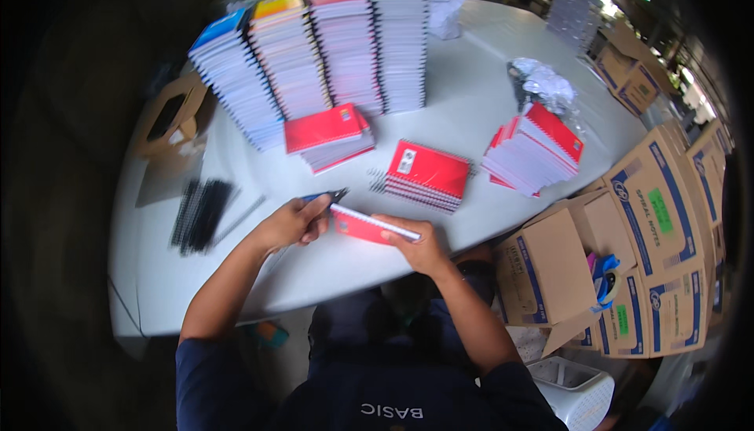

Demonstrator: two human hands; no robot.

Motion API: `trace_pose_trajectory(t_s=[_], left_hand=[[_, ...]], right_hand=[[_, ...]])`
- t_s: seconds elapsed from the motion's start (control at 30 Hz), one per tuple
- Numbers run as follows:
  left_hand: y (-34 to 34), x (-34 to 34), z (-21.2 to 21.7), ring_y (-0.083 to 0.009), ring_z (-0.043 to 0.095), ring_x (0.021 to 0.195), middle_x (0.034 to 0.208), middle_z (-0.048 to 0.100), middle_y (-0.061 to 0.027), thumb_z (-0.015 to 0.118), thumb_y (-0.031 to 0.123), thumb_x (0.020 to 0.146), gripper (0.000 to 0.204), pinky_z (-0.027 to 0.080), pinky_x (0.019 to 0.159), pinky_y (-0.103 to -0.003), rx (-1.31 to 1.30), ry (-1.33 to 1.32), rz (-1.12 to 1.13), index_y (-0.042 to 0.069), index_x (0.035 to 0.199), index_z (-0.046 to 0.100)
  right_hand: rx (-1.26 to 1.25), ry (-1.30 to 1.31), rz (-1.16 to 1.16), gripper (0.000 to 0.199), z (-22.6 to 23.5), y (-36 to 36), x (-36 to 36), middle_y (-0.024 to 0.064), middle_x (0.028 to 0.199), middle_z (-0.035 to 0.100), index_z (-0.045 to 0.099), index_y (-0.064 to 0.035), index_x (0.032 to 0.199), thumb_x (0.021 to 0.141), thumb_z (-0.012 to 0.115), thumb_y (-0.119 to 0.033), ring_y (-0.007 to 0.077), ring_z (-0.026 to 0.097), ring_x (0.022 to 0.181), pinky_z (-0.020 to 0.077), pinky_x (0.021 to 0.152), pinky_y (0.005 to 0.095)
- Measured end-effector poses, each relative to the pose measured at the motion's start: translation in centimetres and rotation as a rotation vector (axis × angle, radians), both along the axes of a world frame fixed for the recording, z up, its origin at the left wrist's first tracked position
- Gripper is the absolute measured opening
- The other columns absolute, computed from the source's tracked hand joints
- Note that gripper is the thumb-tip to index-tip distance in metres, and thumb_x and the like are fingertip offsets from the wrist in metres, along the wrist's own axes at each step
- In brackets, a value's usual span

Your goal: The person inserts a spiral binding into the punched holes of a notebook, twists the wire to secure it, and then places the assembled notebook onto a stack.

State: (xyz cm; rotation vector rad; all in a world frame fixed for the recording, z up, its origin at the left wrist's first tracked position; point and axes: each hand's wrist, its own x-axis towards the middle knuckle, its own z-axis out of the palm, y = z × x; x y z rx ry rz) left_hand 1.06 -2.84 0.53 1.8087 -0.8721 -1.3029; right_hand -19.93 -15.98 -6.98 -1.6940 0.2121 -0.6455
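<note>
My right hand (416, 244) grips a thin red-covered notebook (361, 227), tilted so that its white page edge faces up. In my left hand (297, 223) is a pair of pliers (334, 195) with dark jaws and a blue handle. The jaws are at the notebook's left end; whether they touch it I cannot tell. Just beyond my hands lies a pile of red spiral notebooks (428, 170) with wire coils sticking out at the sides. Left of my left hand is a bunch of black binding coils (200, 215), blurred.
Tall stacks of notebooks with blue (220, 29), yellow (279, 3), red and green covers stand at the back of the white table (463, 62). Red piles lie before them (326, 131) and at right (534, 148). Cardboard cartons (550, 262) crowd the table's right side.
</note>
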Motion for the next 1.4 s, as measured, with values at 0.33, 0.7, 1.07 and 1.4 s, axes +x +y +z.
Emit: trace_pose_trajectory(t_s=[0.33, 0.7, 1.07, 1.4], left_hand=[[0.2, 1.2, -0.3, -0.0077, 0.025, 0.045, 0.053, 0.033, 0.0022, 0.042, 0.048, 0.091, 0.047, 0.02, 0.043, -0.023, -0.01, 0.288, -0.114, 0.006, 0.073, 0.049], [0.9, 0.4, -0.1, -0.006, 0.03, 0.047, 0.053, 0.037, 0.0034, 0.041, 0.045, 0.093, 0.047, 0.025, 0.045, -0.022, -0.183, -0.046, -0.084, 0.005, 0.072, 0.055], [0.4, 0.6, 0.0, -0.0066, 0.043, 0.054, 0.055, 0.046, 0.0024, 0.049, 0.037, 0.092, 0.036, 0.037, 0.052, -0.02, -0.163, -0.126, -0.042, 0.005, 0.076, 0.057], [-0.2, 0.1, 2.9, -0.0252, 0.047, 0.106, 0.111, 0.052, -0.0078, 0.072, 0.018, 0.073, 0.031, 0.032, 0.091, -0.039, -0.329, -1.093, -0.596, 0.013, 0.099, 0.058]], right_hand=[[0.046, -0.021, 0.048, 0.032, 0.8, -0.2, -0.2, 0.0077, 0.113, 0.06, 0.055, 0.0001, 0.116, 0.084, 0.055, -0.003, 0.0111, 0.053, 0.101, 0.0414, 0.089, 0.0254], [0.032, -0.027, -0.007, 0.034, 0.4, -0.1, -0.1, 0.0098, 0.115, 0.059, 0.056, -0.0003, 0.117, 0.083, 0.057, -0.002, 0.0124, 0.053, 0.104, 0.0406, 0.091, 0.0262], [0.087, -0.001, 0.015, 0.028, 0.2, 0.0, 0.0, 0.0084, 0.104, 0.063, 0.059, 0.0013, 0.112, 0.084, 0.058, -0.004, 0.0098, 0.055, 0.093, 0.0436, 0.084, 0.0239], [0.036, 0.091, -0.012, 0.03, 0.0, 0.3, -0.4, 0.011, 0.101, 0.065, 0.059, -0.0004, 0.112, 0.082, 0.058, -0.003, 0.011, 0.059, 0.089, 0.0457, 0.08, 0.0248]])
